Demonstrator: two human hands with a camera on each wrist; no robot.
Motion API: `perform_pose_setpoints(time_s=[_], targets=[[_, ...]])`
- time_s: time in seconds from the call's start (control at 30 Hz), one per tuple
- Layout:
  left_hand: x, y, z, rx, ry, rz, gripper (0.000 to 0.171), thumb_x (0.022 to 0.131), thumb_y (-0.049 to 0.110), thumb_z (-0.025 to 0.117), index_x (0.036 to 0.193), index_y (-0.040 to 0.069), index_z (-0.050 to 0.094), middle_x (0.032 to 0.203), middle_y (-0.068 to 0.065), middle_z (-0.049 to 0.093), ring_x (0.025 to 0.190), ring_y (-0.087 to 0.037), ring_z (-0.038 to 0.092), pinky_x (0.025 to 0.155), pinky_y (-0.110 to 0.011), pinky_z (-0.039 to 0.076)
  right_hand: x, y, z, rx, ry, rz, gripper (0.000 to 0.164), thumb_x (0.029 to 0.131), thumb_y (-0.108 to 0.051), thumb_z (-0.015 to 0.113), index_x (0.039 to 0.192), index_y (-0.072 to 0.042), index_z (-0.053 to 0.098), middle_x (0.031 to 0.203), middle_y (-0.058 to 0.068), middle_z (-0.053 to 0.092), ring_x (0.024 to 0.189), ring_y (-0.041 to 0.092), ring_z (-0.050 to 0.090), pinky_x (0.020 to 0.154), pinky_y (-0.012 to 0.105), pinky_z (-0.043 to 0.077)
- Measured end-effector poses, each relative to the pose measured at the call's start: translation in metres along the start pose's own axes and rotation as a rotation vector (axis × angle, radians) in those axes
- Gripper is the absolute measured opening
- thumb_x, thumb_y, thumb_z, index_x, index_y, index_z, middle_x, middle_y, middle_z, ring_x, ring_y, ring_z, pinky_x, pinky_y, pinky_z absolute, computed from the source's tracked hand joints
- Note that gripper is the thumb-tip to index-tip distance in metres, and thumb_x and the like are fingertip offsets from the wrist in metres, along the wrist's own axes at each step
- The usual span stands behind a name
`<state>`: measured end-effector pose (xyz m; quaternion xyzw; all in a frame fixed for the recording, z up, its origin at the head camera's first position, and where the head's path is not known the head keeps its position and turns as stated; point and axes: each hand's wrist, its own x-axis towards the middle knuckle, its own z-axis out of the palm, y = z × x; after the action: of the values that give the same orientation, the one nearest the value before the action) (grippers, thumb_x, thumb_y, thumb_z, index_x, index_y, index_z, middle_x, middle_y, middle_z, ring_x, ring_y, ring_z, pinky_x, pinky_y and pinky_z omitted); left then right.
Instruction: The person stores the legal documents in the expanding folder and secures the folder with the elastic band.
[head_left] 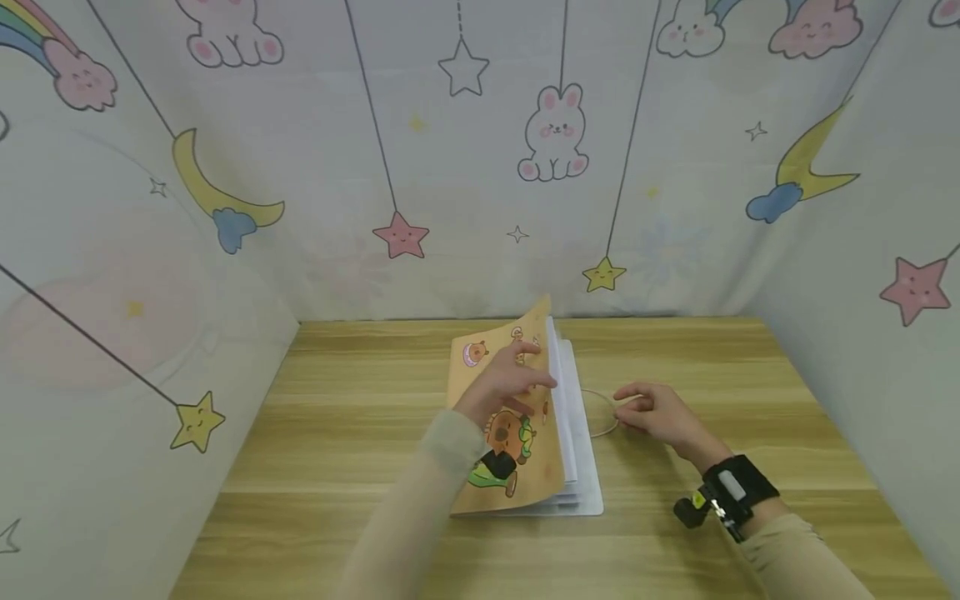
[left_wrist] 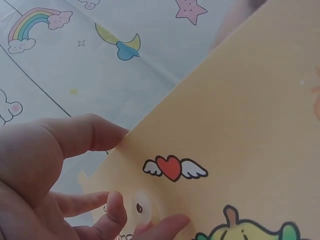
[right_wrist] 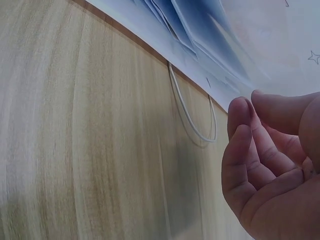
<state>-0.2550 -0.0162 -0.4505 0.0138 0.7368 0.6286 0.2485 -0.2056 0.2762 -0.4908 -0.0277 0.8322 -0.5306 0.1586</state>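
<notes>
A tan folder (head_left: 468,387) with cartoon animals on its cover lies on the table, its right edge lifted over white sheets (head_left: 567,421). My left hand (head_left: 504,387) holds the cover at that edge. In the left wrist view one fingertip reaches the edge, while other fingers lie against the front beside a pale round button (left_wrist: 145,200). A thin white cord loop (right_wrist: 186,112) sticks out from the folder's right side onto the wood. Beside the loop is my right hand (head_left: 663,419), thumb and fingers loosely curled with the tips close together. In the right wrist view the loop stands apart from the fingers.
The wooden table (head_left: 337,467) is enclosed at the back and both sides by white cloth (head_left: 465,192) printed with rabbits, stars and moons. The cloth meets the table's far edge just behind the folder. A black camera strap (head_left: 757,483) circles the right wrist.
</notes>
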Motion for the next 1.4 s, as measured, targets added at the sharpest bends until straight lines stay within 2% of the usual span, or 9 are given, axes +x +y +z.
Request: perform_pose_setpoints(time_s=[0.07, 0.13, 0.33, 0.57, 0.9, 1.03, 1.2, 1.3, 1.4], targets=[[0.002, -0.001, 0.004, 0.027, 0.009, -0.002, 0.072, 0.083, 0.018, 0.087, 0.147, 0.016, 0.053, 0.140, -0.017, 0.055, 0.121, -0.044, 0.058, 0.069, -0.047, 0.063, 0.000, 0.001, 0.000, -0.004, -0.001, -0.007, 0.038, 0.101, -0.005, 0.067, 0.133, 0.013, 0.056, 0.105, 0.023, 0.075, 0.087, 0.021, 0.072, 0.075, 0.032, 0.059], [0.004, -0.003, 0.008, 0.067, 0.021, -0.005, 0.072, 0.084, 0.020, 0.087, 0.146, 0.016, 0.052, 0.136, -0.016, 0.056, 0.123, -0.042, 0.058, 0.069, -0.045, 0.063, 0.000, 0.002, 0.000, -0.004, 0.001, -0.007, 0.038, 0.102, -0.006, 0.068, 0.133, 0.013, 0.056, 0.104, 0.023, 0.075, 0.085, 0.020, 0.071, 0.072, 0.031, 0.058], [0.004, -0.002, 0.020, 0.191, 0.070, 0.003, 0.073, 0.084, 0.021, 0.087, 0.148, 0.014, 0.052, 0.125, -0.010, 0.060, 0.104, -0.026, 0.063, 0.071, -0.039, 0.062, -0.001, 0.001, -0.001, -0.016, 0.011, -0.001, 0.038, 0.102, -0.008, 0.068, 0.132, 0.012, 0.057, 0.103, 0.022, 0.076, 0.082, 0.019, 0.070, 0.069, 0.031, 0.056], [0.008, 0.000, 0.028, 0.304, 0.093, 0.007, 0.072, 0.083, 0.024, 0.088, 0.145, 0.012, 0.053, 0.111, -0.007, 0.061, 0.092, -0.021, 0.063, 0.070, -0.033, 0.060, -0.002, 0.001, -0.002, -0.026, 0.011, 0.008, 0.037, 0.102, -0.009, 0.067, 0.132, 0.011, 0.058, 0.099, 0.020, 0.076, 0.079, 0.019, 0.069, 0.066, 0.032, 0.055], [0.013, -0.004, 0.037, 0.430, 0.106, 0.010, 0.076, 0.084, 0.028, 0.087, 0.149, 0.009, 0.053, 0.124, -0.012, 0.064, 0.073, -0.020, 0.060, 0.063, -0.031, 0.054, 0.002, 0.011, -0.005, -0.033, 0.002, 0.001, 0.041, 0.102, -0.012, 0.068, 0.135, 0.011, 0.057, 0.100, 0.020, 0.076, 0.079, 0.018, 0.069, 0.069, 0.033, 0.057], [0.015, -0.007, 0.041, 0.463, 0.117, 0.001, 0.077, 0.085, 0.030, 0.087, 0.149, 0.009, 0.052, 0.133, -0.014, 0.062, 0.082, -0.022, 0.061, 0.067, -0.033, 0.054, 0.001, 0.010, -0.004, -0.026, -0.005, -0.006, 0.041, 0.103, -0.011, 0.067, 0.135, 0.012, 0.057, 0.100, 0.020, 0.076, 0.079, 0.018, 0.069, 0.069, 0.033, 0.056], [0.018, -0.012, 0.044, 0.531, 0.139, 0.004, 0.079, 0.084, 0.036, 0.087, 0.150, 0.010, 0.053, 0.147, -0.014, 0.058, 0.098, -0.024, 0.060, 0.083, -0.036, 0.055, 0.000, 0.008, -0.004, -0.023, -0.007, -0.010, 0.041, 0.103, -0.010, 0.067, 0.135, 0.012, 0.057, 0.100, 0.020, 0.076, 0.079, 0.018, 0.069, 0.068, 0.033, 0.056], [0.018, -0.014, 0.046, 0.559, 0.139, 0.010, 0.078, 0.084, 0.037, 0.087, 0.150, 0.010, 0.054, 0.144, -0.014, 0.060, 0.101, -0.024, 0.059, 0.088, -0.038, 0.055, 0.000, 0.009, -0.005, -0.029, -0.007, -0.008, 0.041, 0.102, -0.011, 0.067, 0.135, 0.012, 0.057, 0.100, 0.020, 0.076, 0.079, 0.018, 0.069, 0.068, 0.032, 0.055], [0.017, -0.015, 0.047, 0.582, 0.136, 0.016, 0.077, 0.084, 0.038, 0.087, 0.148, 0.010, 0.054, 0.137, -0.014, 0.063, 0.099, -0.025, 0.059, 0.087, -0.039, 0.055, 0.002, 0.012, -0.004, -0.029, 0.002, 0.005, 0.040, 0.102, -0.012, 0.068, 0.134, 0.010, 0.059, 0.100, 0.019, 0.076, 0.079, 0.019, 0.069, 0.068, 0.032, 0.055]])
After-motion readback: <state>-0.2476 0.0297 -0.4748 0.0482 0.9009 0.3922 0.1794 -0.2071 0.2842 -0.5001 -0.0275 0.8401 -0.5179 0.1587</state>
